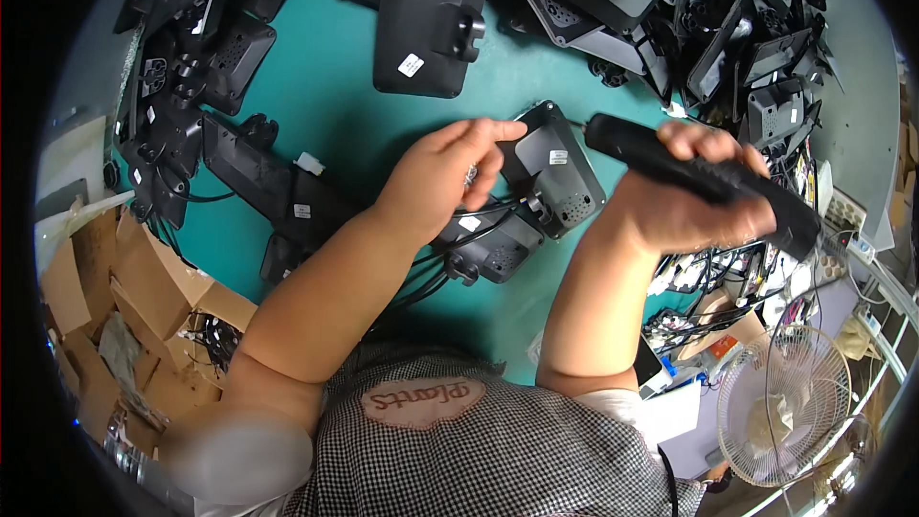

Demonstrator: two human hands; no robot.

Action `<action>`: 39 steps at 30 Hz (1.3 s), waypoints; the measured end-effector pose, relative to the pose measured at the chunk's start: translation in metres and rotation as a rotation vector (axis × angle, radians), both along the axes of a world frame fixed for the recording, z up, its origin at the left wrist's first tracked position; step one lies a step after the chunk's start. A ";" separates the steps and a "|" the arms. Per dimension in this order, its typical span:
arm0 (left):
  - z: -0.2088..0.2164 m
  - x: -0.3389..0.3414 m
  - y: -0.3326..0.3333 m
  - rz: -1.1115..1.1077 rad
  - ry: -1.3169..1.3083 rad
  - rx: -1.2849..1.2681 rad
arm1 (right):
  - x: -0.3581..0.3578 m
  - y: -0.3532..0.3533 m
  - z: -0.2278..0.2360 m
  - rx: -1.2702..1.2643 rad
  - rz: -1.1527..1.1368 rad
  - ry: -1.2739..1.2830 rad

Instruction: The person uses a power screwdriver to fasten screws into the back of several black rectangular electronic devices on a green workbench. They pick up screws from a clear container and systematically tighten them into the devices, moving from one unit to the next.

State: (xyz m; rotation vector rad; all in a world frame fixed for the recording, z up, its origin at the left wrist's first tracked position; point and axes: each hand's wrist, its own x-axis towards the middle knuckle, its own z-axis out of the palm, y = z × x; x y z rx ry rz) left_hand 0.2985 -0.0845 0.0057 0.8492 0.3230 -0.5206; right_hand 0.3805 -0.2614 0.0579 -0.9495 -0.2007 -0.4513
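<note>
My right hand (670, 211) is wrapped round a black electric screwdriver (627, 142), held at a slant. Its thin bit points left, close to the upper corner of a black plastic housing (576, 177). That housing lies tilted on the green table, with a white label, a speaker-hole patch and a round bracket. My left hand (436, 177) reaches to the same corner with its index finger stretched out. The other fingers are curled round small shiny pieces that look like screws. Below it lies a second black housing (512, 251), with black cables running over it.
A larger black housing (421, 29) lies ahead on the green mat (335, 67). Piles of black housings (751, 48) line the back and both sides. Cardboard boxes (144, 278) stand at the lower left, a fan (780, 402) at the lower right. Loose cables crowd the right edge.
</note>
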 end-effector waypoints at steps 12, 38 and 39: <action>0.039 -0.015 0.005 0.042 0.015 -0.429 | -0.046 0.004 0.032 0.084 0.235 -0.068; 0.029 -0.027 -0.003 -0.055 0.152 -0.118 | -0.055 -0.016 0.044 0.119 0.235 -0.047; 0.029 -0.027 -0.003 -0.054 0.169 -0.127 | -0.055 -0.017 0.045 0.125 0.235 -0.045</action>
